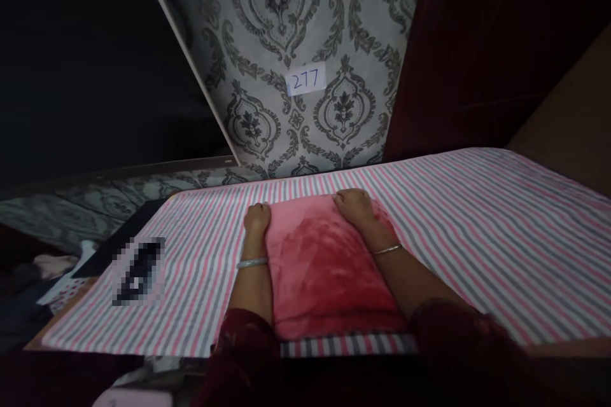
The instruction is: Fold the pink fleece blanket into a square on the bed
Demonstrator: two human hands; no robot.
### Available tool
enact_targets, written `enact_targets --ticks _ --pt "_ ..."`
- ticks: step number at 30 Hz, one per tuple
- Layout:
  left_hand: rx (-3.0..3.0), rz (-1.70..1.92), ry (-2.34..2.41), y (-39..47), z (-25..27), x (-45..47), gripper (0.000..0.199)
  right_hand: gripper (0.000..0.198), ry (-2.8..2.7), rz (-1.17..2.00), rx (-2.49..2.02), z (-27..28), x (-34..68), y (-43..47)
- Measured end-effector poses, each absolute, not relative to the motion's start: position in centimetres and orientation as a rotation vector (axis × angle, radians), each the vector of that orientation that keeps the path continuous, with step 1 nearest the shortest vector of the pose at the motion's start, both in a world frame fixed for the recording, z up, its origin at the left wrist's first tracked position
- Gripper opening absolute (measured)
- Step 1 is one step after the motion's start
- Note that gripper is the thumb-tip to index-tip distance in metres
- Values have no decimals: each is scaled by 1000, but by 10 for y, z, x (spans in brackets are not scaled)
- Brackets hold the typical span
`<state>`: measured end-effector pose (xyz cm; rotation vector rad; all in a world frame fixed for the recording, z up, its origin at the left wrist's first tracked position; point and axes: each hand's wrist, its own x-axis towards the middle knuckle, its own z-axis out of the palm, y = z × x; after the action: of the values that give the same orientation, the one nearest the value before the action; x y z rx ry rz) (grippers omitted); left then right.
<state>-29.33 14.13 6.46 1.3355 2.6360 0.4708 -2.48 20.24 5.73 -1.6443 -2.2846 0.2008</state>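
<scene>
A folded red plush cloth (329, 261) lies flat as a neat rectangle in front of me, deep red toward its near side and pinker at its far left. My left hand (258, 218) is closed at its far left corner, with the fingers curled over the edge. At the far right corner my right hand (356, 205) is closed on the cloth as well, knuckles up. Both fingertips are partly hidden. A pale bangle (252, 262) circles my left wrist and a thin silver one (387, 250) my right.
Under the cloth spreads a pink, grey and white striped sheet (477, 222) on a table. A blurred-out dark object (138, 271) rests at left. Behind stand a large dark screen (95, 76), patterned wallpaper (344, 102) with a paper marked 277 (306, 79), and a dark red panel (468, 57).
</scene>
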Motion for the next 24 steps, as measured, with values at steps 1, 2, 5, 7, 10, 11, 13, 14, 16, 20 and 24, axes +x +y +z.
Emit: enact_targets --ticks 1,2,5,7,10,11,13,14,16,20,24 --pt "1328 488 2615 140 67 -295 50 43 -2277 206 -1644 59 -22 202" --pt "1323 510 2595 138 71 -296 49 42 -2264 208 -1652 61 -17 201" --pt "1320 595 2543 125 81 -300 53 44 -2198 204 -1704 61 5 195" --pt "1322 642 2511 109 85 -305 57 53 -2124 286 -1734 55 25 189" --pt "1301 688 2478 81 81 -312 57 61 -1979 563 -1711 39 55 177" --pt "1280 734 2453 71 78 -314 56 62 -1927 650 -1696 34 63 173" --pt "1227 874 2335 51 70 -316 54 65 -1849 763 -1668 25 76 164" --pt "1201 943 2236 42 67 -315 53 65 -1836 801 -1637 22 80 160" --pt "1155 1033 2013 24 60 -311 55 66 -1859 863 -1527 19 85 152" --pt "1097 1138 1743 -2 54 -296 68 72 -1832 959 -1299 17 83 142" --pt "1153 1237 1694 -8 56 -288 81 74 -1558 1235 -1179 18 77 133"
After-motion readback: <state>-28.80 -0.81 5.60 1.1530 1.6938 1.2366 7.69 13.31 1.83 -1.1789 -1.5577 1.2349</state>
